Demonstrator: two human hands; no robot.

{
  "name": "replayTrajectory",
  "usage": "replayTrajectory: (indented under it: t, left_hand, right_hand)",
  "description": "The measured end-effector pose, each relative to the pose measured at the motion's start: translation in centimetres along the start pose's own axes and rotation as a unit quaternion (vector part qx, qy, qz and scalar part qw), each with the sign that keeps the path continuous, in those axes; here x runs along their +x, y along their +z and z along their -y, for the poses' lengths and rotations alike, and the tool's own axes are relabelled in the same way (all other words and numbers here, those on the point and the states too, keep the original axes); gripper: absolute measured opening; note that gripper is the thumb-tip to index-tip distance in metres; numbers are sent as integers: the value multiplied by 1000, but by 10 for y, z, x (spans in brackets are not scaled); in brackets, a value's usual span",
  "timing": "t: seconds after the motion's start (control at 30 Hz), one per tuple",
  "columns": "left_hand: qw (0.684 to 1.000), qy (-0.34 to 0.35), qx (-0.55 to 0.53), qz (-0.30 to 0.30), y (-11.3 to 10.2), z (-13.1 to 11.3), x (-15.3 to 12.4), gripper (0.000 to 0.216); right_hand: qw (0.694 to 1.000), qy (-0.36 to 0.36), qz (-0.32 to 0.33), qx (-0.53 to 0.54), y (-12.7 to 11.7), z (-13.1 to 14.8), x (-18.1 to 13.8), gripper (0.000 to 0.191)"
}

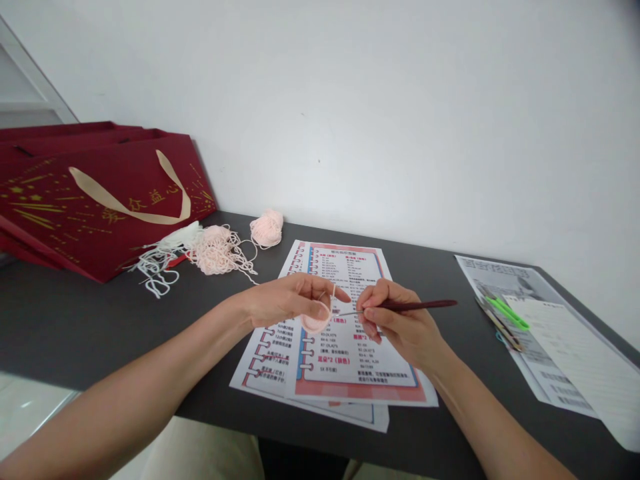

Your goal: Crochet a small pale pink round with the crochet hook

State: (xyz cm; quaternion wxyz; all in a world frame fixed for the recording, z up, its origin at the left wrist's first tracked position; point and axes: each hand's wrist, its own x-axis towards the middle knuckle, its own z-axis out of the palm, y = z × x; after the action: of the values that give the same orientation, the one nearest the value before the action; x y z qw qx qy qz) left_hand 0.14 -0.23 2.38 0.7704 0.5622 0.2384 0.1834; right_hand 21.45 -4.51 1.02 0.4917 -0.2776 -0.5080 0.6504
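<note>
My left hand (293, 299) pinches a small round pink crochet piece (317, 321) between thumb and fingers, with a thin strand of yarn running up over a finger. My right hand (400, 323) is closed around a dark red crochet hook (417, 305), and the hook's metal tip points left into the edge of the pink piece. Both hands hover just above printed pattern sheets (345, 347) with red and blue borders lying on the dark table (100, 320).
A pink yarn ball (267, 228) and tangled pink and white yarn (200, 252) lie at the back left beside a red gift bag (90, 193). At the right, papers (555, 333) carry green snips (510, 313). A white wall stands behind.
</note>
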Motion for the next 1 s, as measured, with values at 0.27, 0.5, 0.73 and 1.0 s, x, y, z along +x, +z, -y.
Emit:
replayTrajectory:
  t: [0.27,0.5,0.73,1.0]
  left_hand:
    - [937,171,181,-246,24,13,10,26]
    - [943,171,103,-266,31,30,16,52]
    - [958,137,52,-247,31,18,13,48]
    - [960,122,27,-252,29,18,14,51]
  right_hand:
    - [980,72,-93,159,10,-15,8,13]
    - [974,55,-116,184,15,-23,8,14]
    - [980,53,-114,157,10,-20,8,12]
    - [982,48,-113,141,13,-17,8,12]
